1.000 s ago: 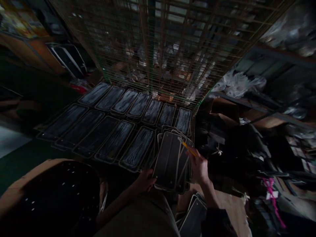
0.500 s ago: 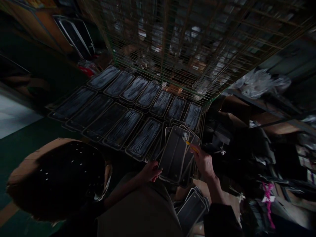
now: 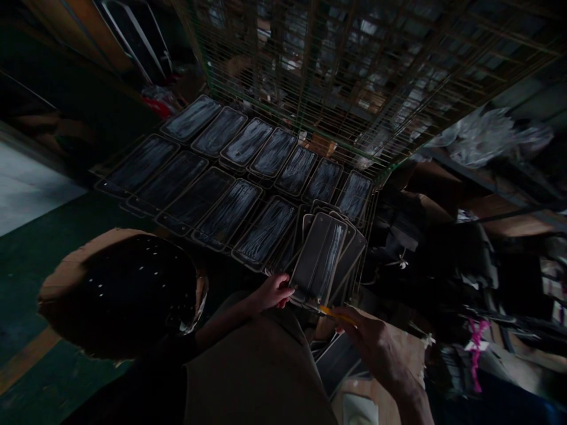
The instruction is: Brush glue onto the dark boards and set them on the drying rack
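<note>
My left hand [image 3: 273, 291] is closed on the lower left corner of a dark rectangular panel [image 3: 313, 260] with rounded corners. The panel lies tilted on other panels, and a whitish wet streak runs down its right side. In my right hand [image 3: 372, 337] is a paintbrush [image 3: 330, 312] with a yellow handle, its tip at the panel's lower edge. The bristles are hard to make out in the dim light. Left of the panel, several similar panels [image 3: 266, 233] lie in two rows, many streaked with white.
Behind the rows stands a wire mesh cage [image 3: 305, 77]. A cardboard-rimmed round container [image 3: 66, 260] with a dark inside is at my left. More panels [image 3: 339, 360] lie below my right hand. Dark bundles and a pink ribbon [image 3: 476, 348] are at the right.
My right hand has drawn the paintbrush from the panel's upper right down to its lower edge, leaving a whitish streak. My left hand still grips the corner. The view has shifted slightly.
</note>
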Action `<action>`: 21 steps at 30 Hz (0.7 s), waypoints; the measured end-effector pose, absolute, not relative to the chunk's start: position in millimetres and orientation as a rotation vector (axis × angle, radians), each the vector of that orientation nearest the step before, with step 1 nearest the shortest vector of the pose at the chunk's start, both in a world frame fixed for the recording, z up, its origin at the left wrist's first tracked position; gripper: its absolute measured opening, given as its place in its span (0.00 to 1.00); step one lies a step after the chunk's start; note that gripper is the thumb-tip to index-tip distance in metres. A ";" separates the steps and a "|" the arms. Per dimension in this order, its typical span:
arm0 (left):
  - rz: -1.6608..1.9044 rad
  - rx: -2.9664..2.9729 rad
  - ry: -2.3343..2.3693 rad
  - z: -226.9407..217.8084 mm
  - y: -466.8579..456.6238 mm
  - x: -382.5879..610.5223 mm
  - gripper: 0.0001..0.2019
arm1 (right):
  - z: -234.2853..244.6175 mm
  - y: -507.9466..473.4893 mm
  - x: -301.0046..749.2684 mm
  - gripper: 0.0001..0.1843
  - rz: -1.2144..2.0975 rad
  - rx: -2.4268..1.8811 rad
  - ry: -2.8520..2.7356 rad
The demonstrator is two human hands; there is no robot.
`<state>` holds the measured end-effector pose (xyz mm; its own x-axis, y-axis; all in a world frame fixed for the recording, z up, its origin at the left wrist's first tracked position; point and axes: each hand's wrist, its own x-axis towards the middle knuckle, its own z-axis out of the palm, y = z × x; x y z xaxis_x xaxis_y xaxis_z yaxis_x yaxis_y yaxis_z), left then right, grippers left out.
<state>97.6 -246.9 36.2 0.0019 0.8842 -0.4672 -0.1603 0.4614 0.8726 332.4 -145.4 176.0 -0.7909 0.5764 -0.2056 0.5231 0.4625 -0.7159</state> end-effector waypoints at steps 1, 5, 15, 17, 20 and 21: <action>0.941 0.706 1.304 35.9 -246.7 97.7 0.13 | 173.8 -141.4 327.9 0.15 1.322 -0.991 -2.598; 0.938 0.684 1.289 34.3 -243.6 98.3 0.12 | 150.9 -104.5 308.1 0.15 1.492 -1.021 -2.427; 0.956 0.642 1.218 36.1 -242.0 95.2 0.13 | 105.5 3.6 269.0 0.19 0.846 -1.063 -2.266; 0.959 0.638 1.224 36.2 -242.0 95.2 0.13 | 102.5 -0.7 267.5 0.18 0.774 -1.055 -2.339; 0.933 0.623 1.251 34.1 -241.4 96.0 0.12 | 106.6 -31.5 274.4 0.17 0.768 -1.018 -2.495; 0.928 0.620 1.258 33.1 -241.4 96.2 0.11 | 111.1 -46.6 278.8 0.17 0.803 -1.001 -2.547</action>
